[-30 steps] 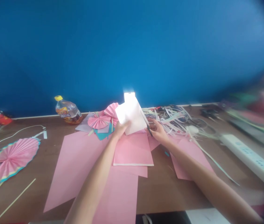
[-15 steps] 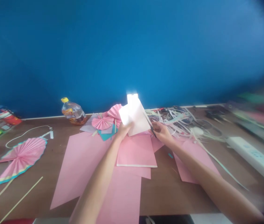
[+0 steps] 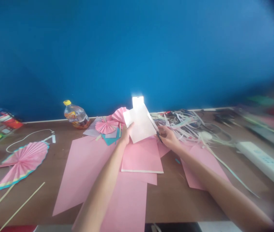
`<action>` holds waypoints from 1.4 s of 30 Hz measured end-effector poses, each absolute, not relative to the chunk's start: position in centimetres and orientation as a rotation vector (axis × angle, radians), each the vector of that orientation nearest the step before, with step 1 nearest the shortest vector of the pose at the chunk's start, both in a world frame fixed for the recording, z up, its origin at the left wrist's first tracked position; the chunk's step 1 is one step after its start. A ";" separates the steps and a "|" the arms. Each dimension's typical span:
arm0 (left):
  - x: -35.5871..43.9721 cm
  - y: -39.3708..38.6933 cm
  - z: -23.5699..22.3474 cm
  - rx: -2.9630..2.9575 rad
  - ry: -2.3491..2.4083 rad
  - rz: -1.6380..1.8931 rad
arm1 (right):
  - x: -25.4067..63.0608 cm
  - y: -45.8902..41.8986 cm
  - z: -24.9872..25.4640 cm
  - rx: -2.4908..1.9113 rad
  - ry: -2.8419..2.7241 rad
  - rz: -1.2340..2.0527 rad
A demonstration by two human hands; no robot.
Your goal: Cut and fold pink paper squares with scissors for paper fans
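Raised over the middle of the desk is a white sheet of paper point(image 3: 141, 124), pinched at its lower left by my left hand point(image 3: 127, 133). My right hand point(image 3: 167, 136) is closed round dark-handled scissors point(image 3: 159, 136), whose blades lie along the sheet's right edge. Just beneath the sheet rests a pink pad of paper point(image 3: 141, 158) with a white front edge. Larger pink sheets point(image 3: 83, 167) spread under and beside my arms. Behind the white sheet shines a bright phone screen point(image 3: 138, 100), partly covered.
Folded pink paper fans point(image 3: 106, 125) and a drink bottle point(image 3: 76, 115) stand at the back left. A larger fan point(image 3: 27, 159) lies far left near thin sticks point(image 3: 22, 206). Tangled paper strips point(image 3: 180, 122) heap at the back right, beside a white power strip point(image 3: 265, 161).
The white sheet has tilted slightly and dropped a little, and my left thumb now shows on its face. The scissors stay at its right edge.
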State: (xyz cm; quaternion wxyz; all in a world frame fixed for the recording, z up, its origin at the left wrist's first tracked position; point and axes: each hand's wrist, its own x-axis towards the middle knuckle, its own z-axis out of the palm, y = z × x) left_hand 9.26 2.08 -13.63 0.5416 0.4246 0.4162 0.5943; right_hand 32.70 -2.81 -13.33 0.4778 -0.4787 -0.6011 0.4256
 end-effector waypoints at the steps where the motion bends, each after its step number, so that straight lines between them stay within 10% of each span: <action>1: 9.3 2.2 -13.7 1.001 0.997 1.414 | 32.6 -2.9 -13.2 -1.175 -1.471 1.042; 42: 9.8 1.7 -13.9 1.273 1.013 1.190 | 32.7 -3.7 -11.9 -1.056 -1.375 1.278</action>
